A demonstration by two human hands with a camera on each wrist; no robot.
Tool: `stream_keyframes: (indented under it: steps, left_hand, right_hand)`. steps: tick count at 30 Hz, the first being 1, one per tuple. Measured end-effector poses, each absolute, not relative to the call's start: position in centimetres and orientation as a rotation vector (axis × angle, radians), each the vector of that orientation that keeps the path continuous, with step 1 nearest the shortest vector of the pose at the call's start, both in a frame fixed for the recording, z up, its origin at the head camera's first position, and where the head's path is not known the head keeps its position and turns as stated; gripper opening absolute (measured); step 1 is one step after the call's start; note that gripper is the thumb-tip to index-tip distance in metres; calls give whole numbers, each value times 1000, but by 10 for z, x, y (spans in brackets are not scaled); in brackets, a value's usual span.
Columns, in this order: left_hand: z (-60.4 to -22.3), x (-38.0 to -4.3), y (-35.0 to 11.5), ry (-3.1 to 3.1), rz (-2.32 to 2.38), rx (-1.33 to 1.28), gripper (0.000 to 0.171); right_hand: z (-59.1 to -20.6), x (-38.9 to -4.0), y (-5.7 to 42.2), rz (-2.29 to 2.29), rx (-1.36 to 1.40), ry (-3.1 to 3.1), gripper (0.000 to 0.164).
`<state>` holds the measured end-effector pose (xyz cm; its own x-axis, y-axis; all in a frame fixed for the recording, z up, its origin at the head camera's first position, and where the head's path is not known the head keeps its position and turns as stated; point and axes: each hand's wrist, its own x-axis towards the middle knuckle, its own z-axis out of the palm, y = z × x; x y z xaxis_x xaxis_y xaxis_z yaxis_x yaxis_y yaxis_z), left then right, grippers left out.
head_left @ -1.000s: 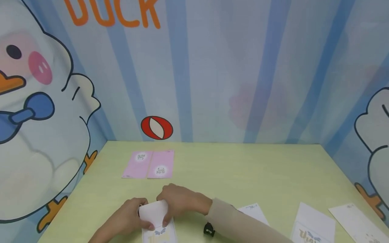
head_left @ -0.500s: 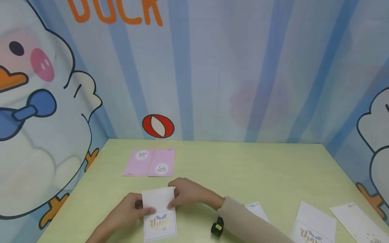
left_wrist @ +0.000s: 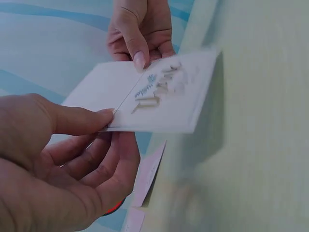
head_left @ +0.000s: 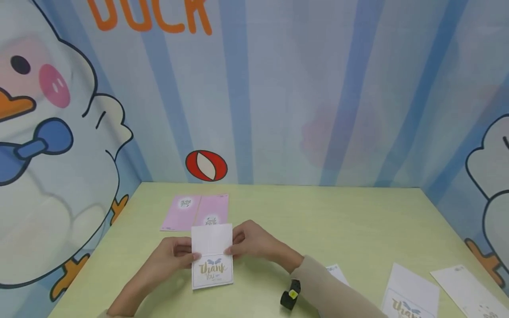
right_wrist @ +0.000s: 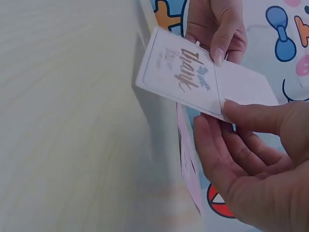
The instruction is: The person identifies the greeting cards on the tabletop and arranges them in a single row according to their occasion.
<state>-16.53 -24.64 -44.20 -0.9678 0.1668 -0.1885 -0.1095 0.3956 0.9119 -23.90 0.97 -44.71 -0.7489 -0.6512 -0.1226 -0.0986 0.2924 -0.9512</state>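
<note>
Both hands hold a white "Thank you" card [head_left: 212, 270] with gold lettering and a blue leaf-like print, lifted just above the table. A crease runs across its middle, and the half beyond it is plain white. My left hand [head_left: 173, 256] pinches the left edge near the crease, thumb on top and fingers beneath, as the left wrist view shows. At the opposite edge my right hand [head_left: 254, 242] pinches it the same way, seen in the right wrist view. Behind the card, two pink cards [head_left: 179, 216] lie side by side, the right one partly covered.
Another "Thank" card [head_left: 413, 287] and a white card [head_left: 469, 291] lie at the right on the pale green table [head_left: 338, 221]. A further white card [head_left: 337, 274] shows beyond the right sleeve. Patterned walls with duck drawings close off the back and sides.
The card has moved away from me and slightly right, toward the pink cards, and its upper half now stands opened flat. Both hands have moved along with it, keeping their pinch.
</note>
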Motion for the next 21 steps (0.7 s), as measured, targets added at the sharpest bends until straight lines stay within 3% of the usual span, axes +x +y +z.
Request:
stream_keyframes:
  steps: [7,12,21]
  left_hand:
    - [-434,-180,-235,2417,1733,-151,38]
    - [-430,-194,-230,2352,1831,-134,39]
    - [-423,-221,-221,2309,1876,-97,39]
  right_hand:
    - [-448,-246,16,-1693,-447,2025,14]
    - [-445,-253,22,-1811,-329,2012,24]
    - [-435,-266,36,-1962,-213,1964,27]
